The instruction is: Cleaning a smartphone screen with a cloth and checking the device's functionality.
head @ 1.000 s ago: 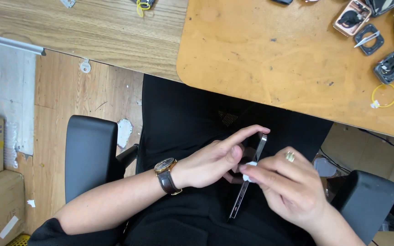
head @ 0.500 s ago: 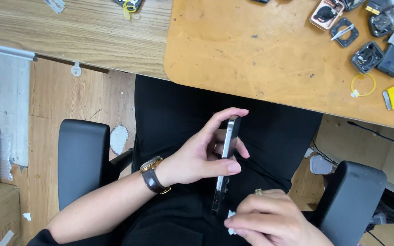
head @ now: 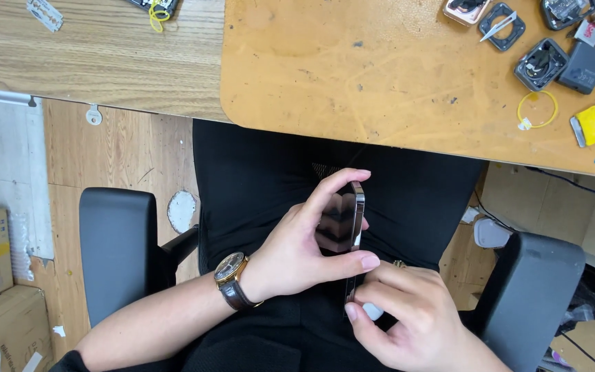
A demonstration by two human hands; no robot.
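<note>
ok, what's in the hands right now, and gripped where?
Left hand holds a dark smartphone edge-on: forefinger over its top end, thumb on the side lower down. Right hand pinches its bottom end along with a small white bit.

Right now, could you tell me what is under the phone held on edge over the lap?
Under the phone the right hand touches its lower end, pinching something small and pale. Below lies black clothing. The left hand covers its near face.

A dark, glossy phone [head: 352,227] with a silver edge. A gold watch [head: 230,270] on a dark brown strap. Black clothing [head: 263,172]. An orange-tan mat [head: 380,69] on a pale wood-grain desk [head: 91,62]. A yellow ring [head: 537,109]. Black chair armrests [head: 115,248].
</note>
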